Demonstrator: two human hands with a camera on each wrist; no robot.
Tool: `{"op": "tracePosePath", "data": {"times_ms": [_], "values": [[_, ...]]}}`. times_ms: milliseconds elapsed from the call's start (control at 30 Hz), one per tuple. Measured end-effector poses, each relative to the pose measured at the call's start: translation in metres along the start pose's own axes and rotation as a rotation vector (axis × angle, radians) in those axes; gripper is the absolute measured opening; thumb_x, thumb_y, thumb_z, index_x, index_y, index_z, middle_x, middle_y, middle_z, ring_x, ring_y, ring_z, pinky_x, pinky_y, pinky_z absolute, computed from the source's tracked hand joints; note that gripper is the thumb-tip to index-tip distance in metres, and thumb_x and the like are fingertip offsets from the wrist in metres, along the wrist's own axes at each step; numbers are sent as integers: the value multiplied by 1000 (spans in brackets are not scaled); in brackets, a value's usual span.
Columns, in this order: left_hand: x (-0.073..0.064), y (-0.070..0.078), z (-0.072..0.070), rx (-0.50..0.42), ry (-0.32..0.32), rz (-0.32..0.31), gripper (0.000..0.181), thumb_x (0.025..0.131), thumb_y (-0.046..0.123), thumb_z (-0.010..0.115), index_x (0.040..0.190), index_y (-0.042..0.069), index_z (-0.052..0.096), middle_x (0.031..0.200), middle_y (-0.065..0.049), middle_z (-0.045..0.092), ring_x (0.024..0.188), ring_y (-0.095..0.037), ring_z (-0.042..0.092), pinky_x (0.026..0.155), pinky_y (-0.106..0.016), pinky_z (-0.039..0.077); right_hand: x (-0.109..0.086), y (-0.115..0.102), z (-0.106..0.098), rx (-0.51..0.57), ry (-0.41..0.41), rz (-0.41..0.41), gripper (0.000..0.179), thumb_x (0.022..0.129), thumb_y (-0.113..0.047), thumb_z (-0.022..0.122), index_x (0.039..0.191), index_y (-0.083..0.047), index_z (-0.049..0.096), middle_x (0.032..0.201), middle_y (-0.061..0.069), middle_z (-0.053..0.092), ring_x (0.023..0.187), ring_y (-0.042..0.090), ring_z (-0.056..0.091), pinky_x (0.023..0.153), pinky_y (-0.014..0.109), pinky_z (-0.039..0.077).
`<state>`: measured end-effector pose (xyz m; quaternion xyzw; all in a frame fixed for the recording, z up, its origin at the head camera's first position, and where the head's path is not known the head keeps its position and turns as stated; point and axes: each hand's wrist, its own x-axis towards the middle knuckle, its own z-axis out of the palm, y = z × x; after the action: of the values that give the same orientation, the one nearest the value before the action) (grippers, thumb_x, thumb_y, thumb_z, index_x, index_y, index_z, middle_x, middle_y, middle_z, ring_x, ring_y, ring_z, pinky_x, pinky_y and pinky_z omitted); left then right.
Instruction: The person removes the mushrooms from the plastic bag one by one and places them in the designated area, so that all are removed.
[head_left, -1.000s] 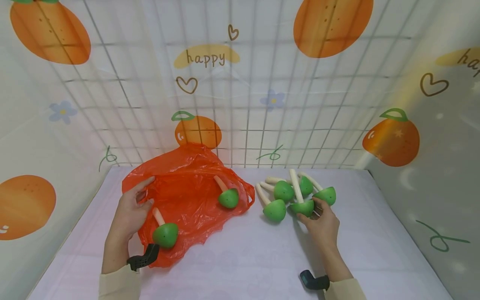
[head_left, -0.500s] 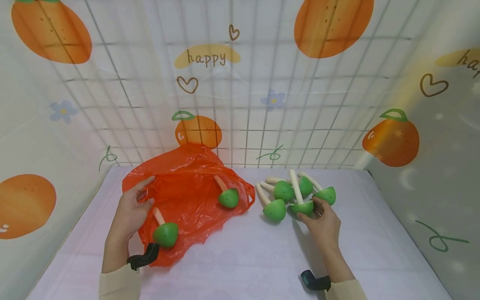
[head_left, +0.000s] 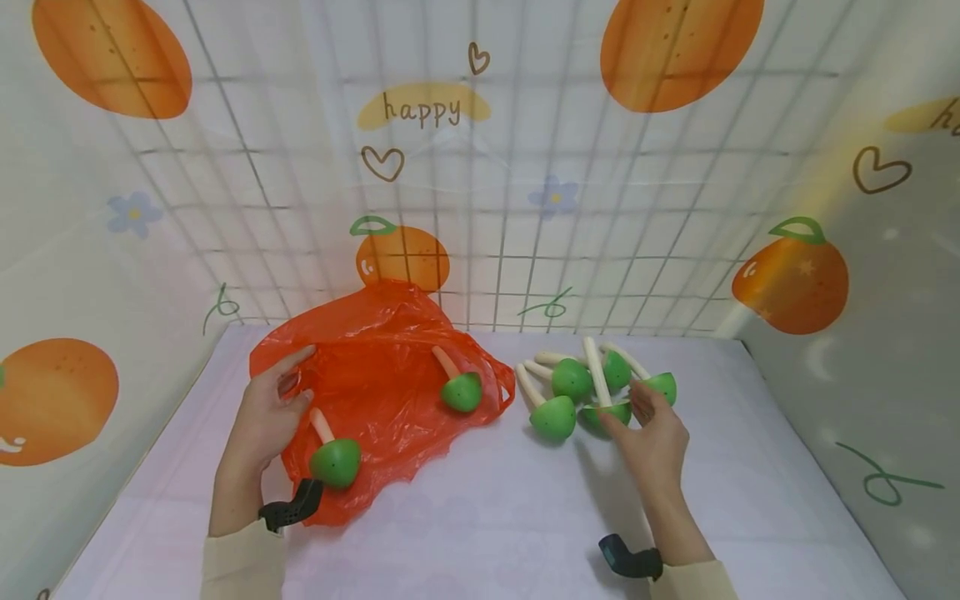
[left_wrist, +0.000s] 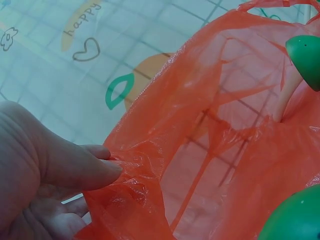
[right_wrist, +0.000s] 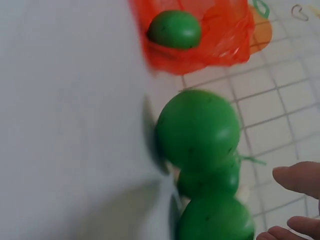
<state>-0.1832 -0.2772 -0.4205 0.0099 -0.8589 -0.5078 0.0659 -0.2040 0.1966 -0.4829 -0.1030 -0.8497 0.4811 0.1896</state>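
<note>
My left hand (head_left: 272,410) pinches the edge of a red plastic bag (left_wrist: 135,195) between thumb and fingers. The bag lies spread with its mouth toward me. Two mushroom-shaped pieces, each a green dome on a pale stick, lie at it: one near piece (head_left: 336,463) and one farther right (head_left: 461,392). My right hand (head_left: 651,437) hovers at a green-domed piece (head_left: 598,379) whose stick points up and away, thumb and fingers spread around its dome. In the right wrist view, thumb and fingertips show apart, with nothing between them.
Several more green-domed pieces (head_left: 553,418) cluster beside that one, sticks pointing away. A white cloth covers the table (head_left: 465,525). Behind it stands a wire grid (head_left: 495,250) under a printed sheet, with sheet walls left and right.
My right hand's fingers have lifted and spread a little from the dome they gripped. The left hand keeps its hold on the bag. The head view has shifted slightly.
</note>
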Motion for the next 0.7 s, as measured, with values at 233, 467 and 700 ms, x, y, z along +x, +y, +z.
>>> {"op": "tracePosePath", "data": {"times_ms": [233, 467, 700], "values": [[1, -1, 0, -6, -3, -6, 63, 101, -7, 55, 161, 11, 44, 163, -23, 39, 147, -49, 39, 112, -57, 44, -7, -26, 11, 80, -12, -50, 64, 88, -6, 85, 142, 7, 55, 144, 26, 59, 137, 39, 56, 113, 42, 47], [1, -1, 0, -6, -3, 11, 63, 101, -8, 55, 160, 10, 45, 162, -23, 40, 146, -48, 41, 113, -57, 44, -21, -49, 40, 158, -83, -105, 63, 86, -5, 87, 141, 6, 57, 142, 24, 61, 134, 36, 58, 114, 40, 47], [1, 1, -1, -14, -7, -16, 64, 101, -6, 56, 161, 12, 44, 163, -23, 38, 146, -49, 40, 111, -56, 46, -38, -74, 73, 196, -140, -190, 63, 82, -5, 90, 137, 5, 61, 136, 21, 66, 129, 35, 63, 109, 41, 51]]}}
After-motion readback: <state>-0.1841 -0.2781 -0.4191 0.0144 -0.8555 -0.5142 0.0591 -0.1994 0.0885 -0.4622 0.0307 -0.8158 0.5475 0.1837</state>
